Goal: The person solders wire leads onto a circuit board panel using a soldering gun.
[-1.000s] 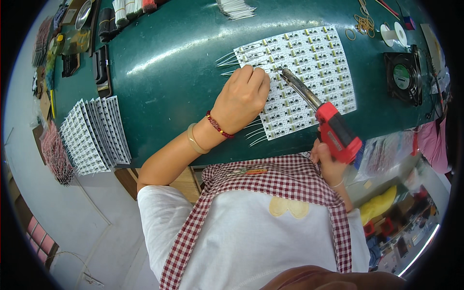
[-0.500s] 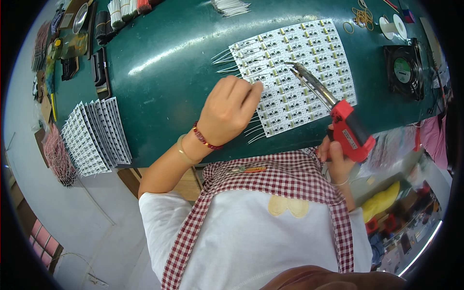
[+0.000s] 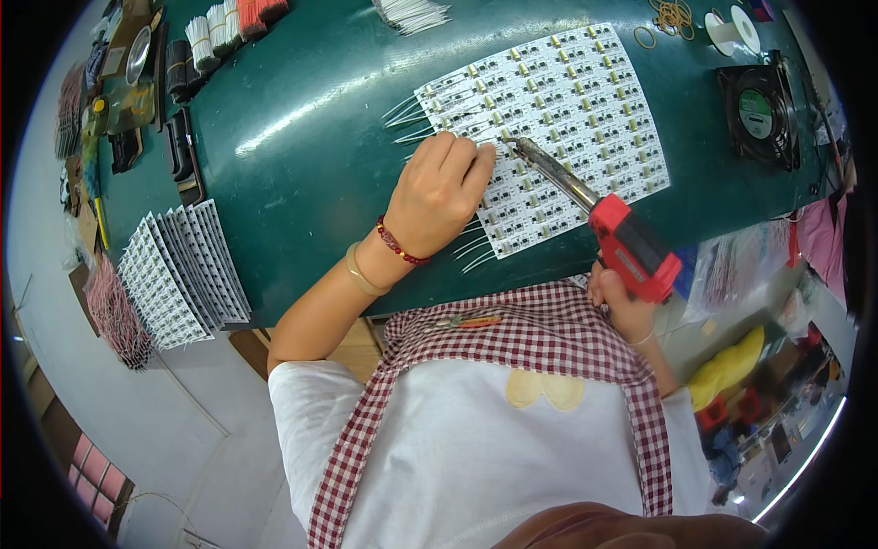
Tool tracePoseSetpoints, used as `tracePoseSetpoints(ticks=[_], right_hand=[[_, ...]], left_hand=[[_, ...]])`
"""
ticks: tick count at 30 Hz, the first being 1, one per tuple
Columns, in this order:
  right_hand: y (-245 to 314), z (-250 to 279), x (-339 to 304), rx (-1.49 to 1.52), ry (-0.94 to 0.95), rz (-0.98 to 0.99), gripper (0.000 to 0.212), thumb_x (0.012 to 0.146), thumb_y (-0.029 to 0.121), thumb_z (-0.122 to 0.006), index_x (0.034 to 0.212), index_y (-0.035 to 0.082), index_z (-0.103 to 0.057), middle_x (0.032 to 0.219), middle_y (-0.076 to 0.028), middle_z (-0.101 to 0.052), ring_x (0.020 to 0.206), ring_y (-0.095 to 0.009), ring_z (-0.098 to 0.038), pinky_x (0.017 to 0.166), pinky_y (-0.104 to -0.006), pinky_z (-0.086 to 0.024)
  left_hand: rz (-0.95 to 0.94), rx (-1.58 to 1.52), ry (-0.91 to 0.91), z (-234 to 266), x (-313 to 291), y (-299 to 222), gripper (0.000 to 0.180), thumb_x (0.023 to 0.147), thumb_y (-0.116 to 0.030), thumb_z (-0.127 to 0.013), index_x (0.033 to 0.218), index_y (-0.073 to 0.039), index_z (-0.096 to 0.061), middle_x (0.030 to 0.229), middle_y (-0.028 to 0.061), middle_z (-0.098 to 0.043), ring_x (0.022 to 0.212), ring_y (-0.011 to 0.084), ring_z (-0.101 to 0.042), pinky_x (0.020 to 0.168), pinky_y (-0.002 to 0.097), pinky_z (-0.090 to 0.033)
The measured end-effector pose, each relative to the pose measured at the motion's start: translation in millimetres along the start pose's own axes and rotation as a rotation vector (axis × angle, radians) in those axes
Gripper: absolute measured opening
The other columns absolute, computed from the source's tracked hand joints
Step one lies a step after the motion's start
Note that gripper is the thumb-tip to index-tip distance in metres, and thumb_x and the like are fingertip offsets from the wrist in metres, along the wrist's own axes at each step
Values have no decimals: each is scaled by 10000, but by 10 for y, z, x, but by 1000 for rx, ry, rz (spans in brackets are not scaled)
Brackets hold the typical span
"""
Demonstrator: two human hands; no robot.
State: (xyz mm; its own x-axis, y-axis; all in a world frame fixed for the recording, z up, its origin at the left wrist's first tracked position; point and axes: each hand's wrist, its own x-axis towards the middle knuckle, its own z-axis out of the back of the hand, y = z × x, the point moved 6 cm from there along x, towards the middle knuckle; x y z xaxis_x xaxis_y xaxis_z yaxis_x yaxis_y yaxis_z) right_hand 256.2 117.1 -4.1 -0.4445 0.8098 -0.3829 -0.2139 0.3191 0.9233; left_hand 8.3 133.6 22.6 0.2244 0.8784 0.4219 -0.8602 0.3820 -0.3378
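A white panel of small circuit boards (image 3: 585,110) lies on the green tabletop, with rows of dark and yellowish parts on it. Thin white wires (image 3: 474,253) stick out past its left edge. My left hand (image 3: 444,181) is closed in a pinch over that edge; whatever the fingertips hold is hidden. In my right hand (image 3: 624,302) is a red and black soldering gun (image 3: 636,242), gripped from below. Its tip points up and left, at the panel just beside my left fingertips.
Left of me stands a stack of similar panels (image 3: 183,274), beside a bundle of reddish wires (image 3: 119,316). White wire bundles (image 3: 412,13) lie at the far edge. To the right are a black fan (image 3: 757,112), a white spool (image 3: 733,33) and rubber bands (image 3: 672,18).
The soldering gun has moved left, bringing its tip from the middle of the panel to beside my left fingertips. My left hand has shifted slightly further over the panel. The view has shifted a little.
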Motion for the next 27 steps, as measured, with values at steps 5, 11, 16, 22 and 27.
tracePoseSetpoints(ticks=[5,11,16,22,27], right_hand=[[-25,-2,-6,-80,-10,22,274,925,237,-579,809,-7,-537,679,-57,-529,564,-102,-495,544,-231,-415],[-85,18,-17,-155,14,90,237,928,214,-573,842,-2,-534,679,-48,-524,565,-99,-490,543,-230,-414],[-21,39,-65,-21,-30,47,130,886,99,-631,971,1,-616,747,-14,-598,657,-105,-560,611,-268,-472],[45,33,-74,79,-18,-2,118,903,103,-608,944,-7,-595,730,-20,-578,644,-89,-539,593,-244,-451],[47,65,-89,94,-14,0,114,907,108,-603,934,-2,-592,719,-16,-567,633,-89,-534,589,-240,-449]], left_hand=[[3,0,5,-6,-2,-5,307,651,33,-629,956,30,-664,762,81,-527,687,222,-522,620,319,-451],[16,19,7,-3,-4,-20,291,665,30,-634,955,35,-661,754,80,-514,690,222,-520,622,318,-450],[22,24,22,3,5,-32,291,669,27,-631,959,34,-657,757,82,-511,698,224,-521,627,323,-450],[44,31,39,26,-1,-22,291,675,21,-623,965,29,-647,769,83,-509,705,229,-522,630,326,-450],[54,82,94,172,-73,-33,242,706,-27,-603,937,47,-619,783,91,-493,738,232,-519,677,322,-460]])
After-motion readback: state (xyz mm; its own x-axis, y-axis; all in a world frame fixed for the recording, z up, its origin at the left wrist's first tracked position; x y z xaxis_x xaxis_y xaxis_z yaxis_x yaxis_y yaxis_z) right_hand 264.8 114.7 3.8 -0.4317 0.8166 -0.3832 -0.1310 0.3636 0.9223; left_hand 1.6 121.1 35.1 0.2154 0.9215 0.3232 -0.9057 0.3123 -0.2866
